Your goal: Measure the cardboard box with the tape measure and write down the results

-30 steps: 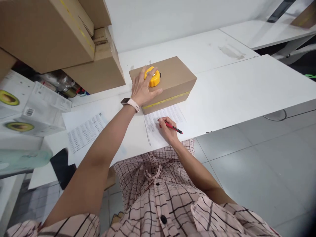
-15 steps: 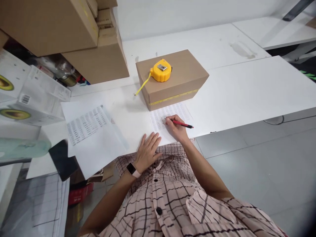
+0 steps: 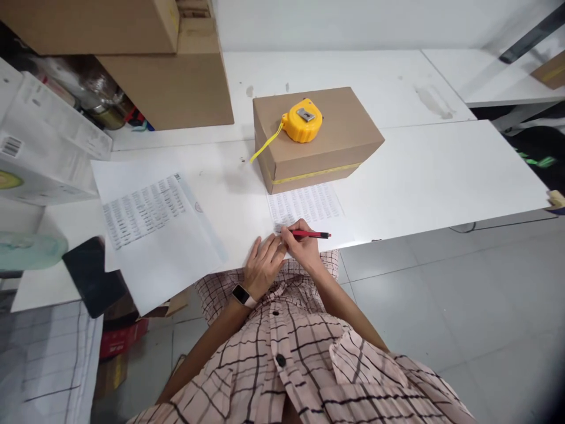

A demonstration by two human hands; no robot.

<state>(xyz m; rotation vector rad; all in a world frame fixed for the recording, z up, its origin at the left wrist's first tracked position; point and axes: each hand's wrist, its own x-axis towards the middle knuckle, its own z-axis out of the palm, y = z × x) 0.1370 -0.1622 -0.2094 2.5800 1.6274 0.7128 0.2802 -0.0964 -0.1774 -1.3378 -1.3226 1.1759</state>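
White printed sheet (image 3: 163, 259) lies off to the left on the table (image 3: 225, 176). Left hand (image 3: 263, 266): palm down at the table's near edge, fingers spread, grip empty; best used to pin the printed list (image 3: 304, 203). Right hand (image 3: 304, 250): grip pinched round a red-and-black pen (image 3: 315, 235), tip by the left fingers; I'd give it clearance and check the row. Cardboard box (image 3: 326, 150) hides the list's far edge, yellow tape measure (image 3: 303, 121) on top.

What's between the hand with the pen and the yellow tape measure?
From the right hand towards the tape measure, the head view shows the printed sheet, then the cardboard box: its front side and part of its top.
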